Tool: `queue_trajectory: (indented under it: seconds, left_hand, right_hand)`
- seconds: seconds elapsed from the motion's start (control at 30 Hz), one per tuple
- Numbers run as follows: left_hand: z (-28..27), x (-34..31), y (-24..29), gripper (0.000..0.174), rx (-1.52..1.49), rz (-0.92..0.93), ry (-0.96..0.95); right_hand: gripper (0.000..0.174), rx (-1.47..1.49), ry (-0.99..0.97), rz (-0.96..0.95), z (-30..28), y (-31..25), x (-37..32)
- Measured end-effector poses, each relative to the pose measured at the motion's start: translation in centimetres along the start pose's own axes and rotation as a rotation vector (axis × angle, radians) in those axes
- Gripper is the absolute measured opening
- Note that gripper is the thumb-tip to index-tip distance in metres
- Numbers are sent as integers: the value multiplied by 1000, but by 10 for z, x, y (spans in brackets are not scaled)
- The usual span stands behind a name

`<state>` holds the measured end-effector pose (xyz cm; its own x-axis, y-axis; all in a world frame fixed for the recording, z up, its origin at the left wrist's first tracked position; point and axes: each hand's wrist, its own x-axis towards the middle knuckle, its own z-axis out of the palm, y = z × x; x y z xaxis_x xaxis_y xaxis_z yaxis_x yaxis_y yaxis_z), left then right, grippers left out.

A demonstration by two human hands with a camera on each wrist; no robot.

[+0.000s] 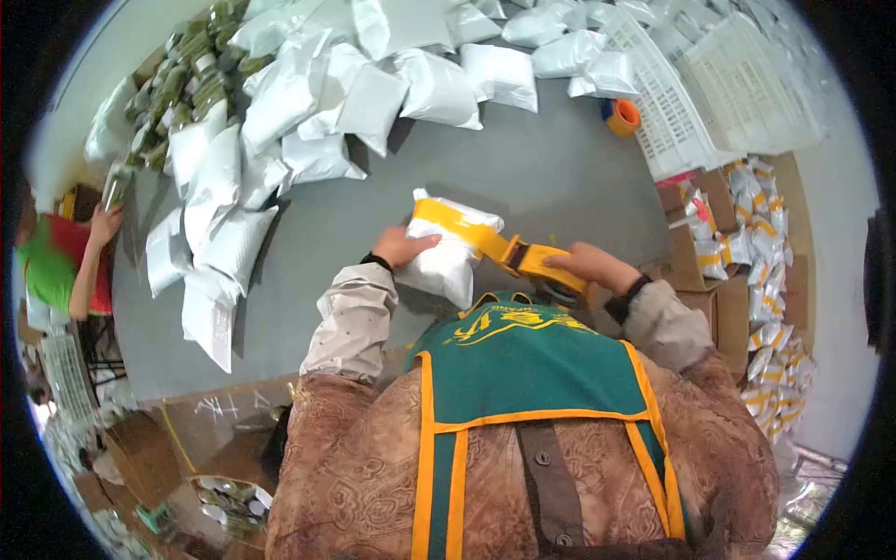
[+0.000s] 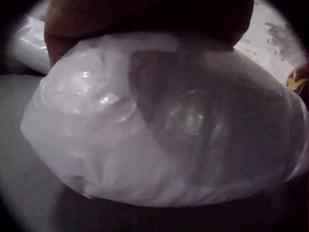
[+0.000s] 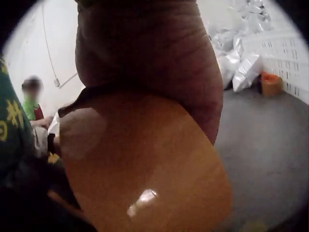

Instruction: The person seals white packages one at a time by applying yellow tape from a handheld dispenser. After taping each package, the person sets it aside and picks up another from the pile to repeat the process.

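A white plastic package (image 1: 446, 261) lies tilted near the table's front edge, a strip of yellow tape (image 1: 448, 222) across its upper part. My left hand (image 1: 403, 247) grips the package's left side, thumb on top. From the package the tape runs to a yellow tape dispenser (image 1: 537, 259), which my right hand (image 1: 602, 268) holds just to the right. In the left wrist view the package (image 2: 145, 130) fills most of the picture below the left hand (image 2: 145, 19). The right wrist view shows the tape roll (image 3: 145, 159) large under the right hand (image 3: 149, 53).
White packages (image 1: 280, 103) are heaped along the table's back and left. An orange tape roll (image 1: 621, 117) stands by a white plastic basket (image 1: 667, 103) at the back right. Cartons (image 1: 719, 317) and taped packages are at the right. Another person (image 1: 65, 261) reaches in at the left.
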<state>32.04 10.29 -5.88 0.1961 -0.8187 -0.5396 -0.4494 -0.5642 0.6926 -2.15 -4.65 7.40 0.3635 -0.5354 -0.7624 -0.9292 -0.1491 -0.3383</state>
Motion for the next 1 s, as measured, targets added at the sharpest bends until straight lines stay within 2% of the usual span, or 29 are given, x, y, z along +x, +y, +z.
queue_trajectory:
  seconds: [0.07, 0.17, 0.27, 0.33, 0.37, 0.43, 0.5, 0.6, 0.67, 0.7, 0.73, 0.77, 0.8, 0.83, 0.9, 0.97, 1.0]
  left_hand:
    - [-7, -8, 14, 69, 33, -101, -91]
    - [-3, -8, 6, 67, -49, -15, -49]
    - [0, 10, -22, 70, -210, -213, -174]
    - [33, 1, -60, 77, -989, -309, -444]
    - [43, -33, -35, 70, -1130, -135, -402]
    - [75, -29, -89, 63, -1261, -139, -332]
    - [72, -73, -62, 62, -1388, -22, -244]
    - [67, -83, -77, 57, -1415, -16, -216]
    - [54, -84, -67, 54, -1351, 30, -143]
    - [47, -78, -58, 53, -1312, 64, -117]
    - [29, -88, -26, 51, -1211, 93, -39]
    - [17, -85, -3, 51, -1019, 122, -57]
    - [8, -80, 16, 50, -825, 140, -67]
    - [0, -76, 33, 50, -630, 145, -76]
    - [-6, -62, 67, 51, -434, 165, -134]
    - [-38, -65, 101, 61, 7, 257, -71]
    - [-32, -33, 65, 63, -75, 366, 117]
  right_hand:
    - [68, -111, 95, -70, 25, 0, 40]
    - [62, -301, 145, -171, 29, -43, 44]
    - [55, -520, 199, -281, 29, -77, 25]
    - [54, -689, 252, -368, 39, -88, 22]
    - [54, -645, 250, -385, 37, -90, 21]
    - [53, -557, 224, -426, 34, -89, 19]
    - [54, -520, 228, -326, 29, -77, 25]
    - [56, -449, 272, -270, 22, -64, 38]
    - [65, -442, 388, -298, 10, -62, 48]
    - [68, -271, 446, -443, 9, -61, 51]
    - [73, -102, 499, -594, 10, -63, 46]
    - [79, 70, 541, -750, 11, -69, 43]
    - [85, 349, 271, -711, 4, -83, 29]
    - [67, 752, -38, -521, -1, -103, -3]
    - [50, 845, 104, -740, 18, -88, 31]
    - [38, 1137, 122, -540, 10, -68, 26]
    - [38, 1174, 158, -521, 4, -51, 20]
